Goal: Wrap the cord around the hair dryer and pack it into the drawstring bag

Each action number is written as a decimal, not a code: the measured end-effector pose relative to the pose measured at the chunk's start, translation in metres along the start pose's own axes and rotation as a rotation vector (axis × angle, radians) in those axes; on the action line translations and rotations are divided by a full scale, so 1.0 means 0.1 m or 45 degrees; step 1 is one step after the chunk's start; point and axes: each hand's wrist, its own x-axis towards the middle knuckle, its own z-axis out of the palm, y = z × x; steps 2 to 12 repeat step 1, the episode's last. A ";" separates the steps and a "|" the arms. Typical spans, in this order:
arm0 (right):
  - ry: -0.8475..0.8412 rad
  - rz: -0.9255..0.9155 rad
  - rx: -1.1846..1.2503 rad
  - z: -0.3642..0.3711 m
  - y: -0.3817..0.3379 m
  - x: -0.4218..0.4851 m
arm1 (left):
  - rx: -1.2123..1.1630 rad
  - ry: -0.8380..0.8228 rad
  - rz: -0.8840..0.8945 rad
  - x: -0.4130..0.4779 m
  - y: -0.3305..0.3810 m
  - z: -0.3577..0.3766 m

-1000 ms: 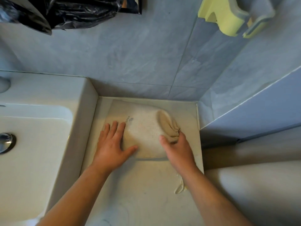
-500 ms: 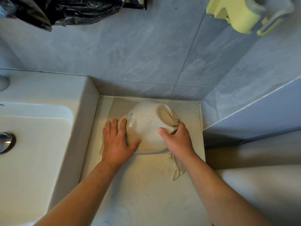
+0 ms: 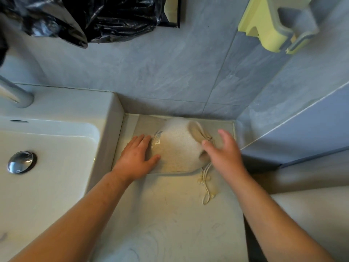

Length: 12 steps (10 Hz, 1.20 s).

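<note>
A beige drawstring bag [image 3: 175, 148] lies bulging on the pale counter [image 3: 170, 214], pushed back near the wall corner. Its gathered mouth [image 3: 198, 132] points right and its loose white drawstring [image 3: 206, 184] trails forward on the counter. The hair dryer and its cord are hidden, presumably inside the bag. My left hand [image 3: 135, 157] lies flat on the bag's left part, fingers spread. My right hand [image 3: 222, 150] hovers open just right of the gathered mouth, blurred, holding nothing.
A white sink [image 3: 47, 157] with a chrome drain plug [image 3: 20, 161] and tap [image 3: 13, 93] borders the counter on the left. Grey tiled walls close the back and right. A black plastic bag [image 3: 79, 16] hangs above; a yellow-green holder [image 3: 272, 25] sits upper right.
My right hand has let go of the bag's gathered mouth and opened, lifting off to the right. The bag has slid back toward the wall. The left hand stays flat on it.
</note>
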 end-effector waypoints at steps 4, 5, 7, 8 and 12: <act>0.053 -0.434 0.614 -0.60 -0.70 -0.45 | 0.023 -0.008 0.053 -0.02 0.04 -0.15; 0.053 -0.434 0.614 -0.60 -0.70 -0.45 | 0.023 -0.008 0.053 -0.02 0.04 -0.15; 0.053 -0.434 0.614 -0.60 -0.70 -0.45 | 0.023 -0.008 0.053 -0.02 0.04 -0.15; 0.053 -0.434 0.614 -0.60 -0.70 -0.45 | 0.023 -0.008 0.053 -0.02 0.04 -0.15; 0.053 -0.434 0.614 -0.60 -0.70 -0.45 | 0.023 -0.008 0.053 -0.02 0.04 -0.15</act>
